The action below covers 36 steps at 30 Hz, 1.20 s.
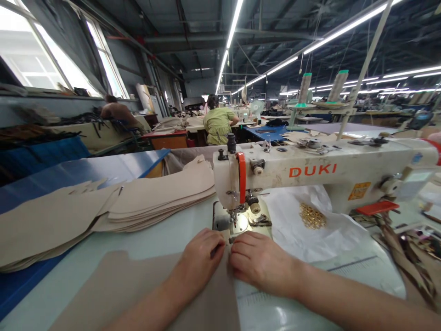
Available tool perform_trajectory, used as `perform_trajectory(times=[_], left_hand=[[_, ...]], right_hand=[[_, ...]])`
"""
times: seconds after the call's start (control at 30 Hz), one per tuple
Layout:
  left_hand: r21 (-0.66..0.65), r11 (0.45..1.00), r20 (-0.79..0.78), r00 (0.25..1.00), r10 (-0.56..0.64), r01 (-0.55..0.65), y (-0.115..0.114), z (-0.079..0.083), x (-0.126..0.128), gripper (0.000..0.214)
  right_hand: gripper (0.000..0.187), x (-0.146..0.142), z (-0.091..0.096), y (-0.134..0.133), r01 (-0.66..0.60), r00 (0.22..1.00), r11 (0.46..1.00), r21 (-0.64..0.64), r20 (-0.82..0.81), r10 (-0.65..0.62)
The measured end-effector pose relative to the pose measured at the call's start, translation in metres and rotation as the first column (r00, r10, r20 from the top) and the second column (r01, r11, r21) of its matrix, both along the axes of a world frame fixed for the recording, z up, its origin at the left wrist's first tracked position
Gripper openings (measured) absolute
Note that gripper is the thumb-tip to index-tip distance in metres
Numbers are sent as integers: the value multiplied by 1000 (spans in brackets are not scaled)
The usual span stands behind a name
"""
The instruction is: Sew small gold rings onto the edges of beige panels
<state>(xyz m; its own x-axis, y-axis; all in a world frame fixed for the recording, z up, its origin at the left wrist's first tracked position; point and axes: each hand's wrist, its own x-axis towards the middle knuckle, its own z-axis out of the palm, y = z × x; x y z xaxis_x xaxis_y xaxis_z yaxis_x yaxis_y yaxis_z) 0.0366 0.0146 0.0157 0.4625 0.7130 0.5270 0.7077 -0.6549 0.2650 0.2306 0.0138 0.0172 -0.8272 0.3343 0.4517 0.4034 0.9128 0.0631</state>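
Observation:
A beige fabric panel (pixel 151 280) lies flat on the sewing table, its upper right corner just in front of the needle area of a white sewing machine (pixel 275 168). My left hand (pixel 203 253) rests on that corner, fingers curled and pinching its edge. Close beside it, my right hand (pixel 260 259) is closed at the same corner, with its fingertips near the metal needle plate (pixel 243 223). A small light piece shows between the fingertips, too small to name. What the right fingers grip is largely hidden.
Stacked beige panels (pixel 158 202) lie at the left. Small gold metal pieces (pixel 312 216) sit on a white plastic sheet (pixel 285 220) under the machine arm. Brown strips (pixel 403 257) hang at the right. A person in a green top (pixel 218 124) sits ahead; another person (pixel 119 110) is far left.

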Motion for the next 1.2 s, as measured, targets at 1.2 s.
perform_trajectory(times=[1.2], left_hand=[[82, 996, 2, 1000, -28, 28, 0, -7, 3, 20]], right_hand=[[12, -1, -9, 4, -73, 997, 984, -162, -51, 65]])
